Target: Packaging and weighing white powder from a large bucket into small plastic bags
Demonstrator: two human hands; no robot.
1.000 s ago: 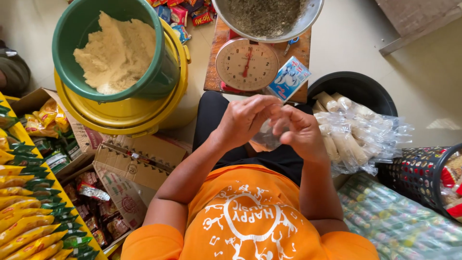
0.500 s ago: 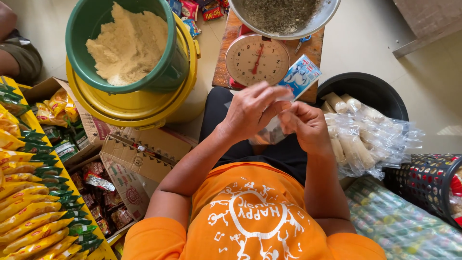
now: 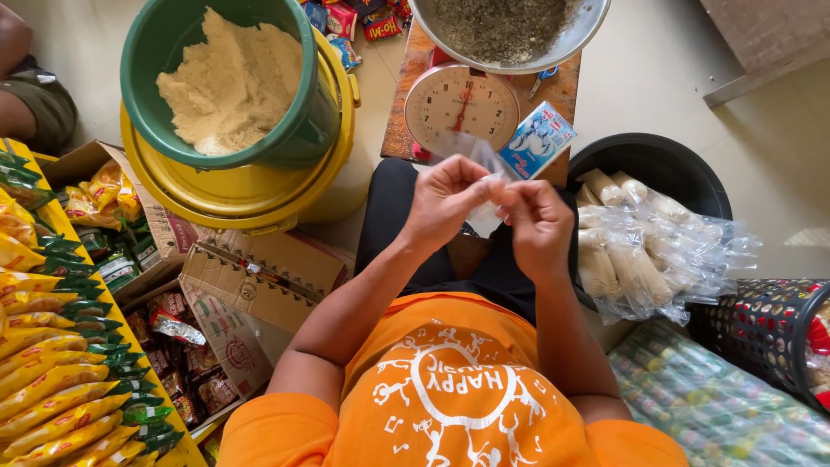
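Head view: we are looking down at our lap.
Bag [image 3: 474,149]: we are holding it up between both hands, before the scale [image 3: 461,108].
Left hand [image 3: 445,199]: pinching its edge.
Right hand [image 3: 538,227]: pinching the opposite edge.

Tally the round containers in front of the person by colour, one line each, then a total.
Green tub of pale flour: 1
Yellow bucket under it: 1
Black bin with filled bags: 1
Metal bowl on the scale: 1
Dark mesh basket at right: 1
Total: 5
Both hands, left hand and right hand, hold a clear bag.
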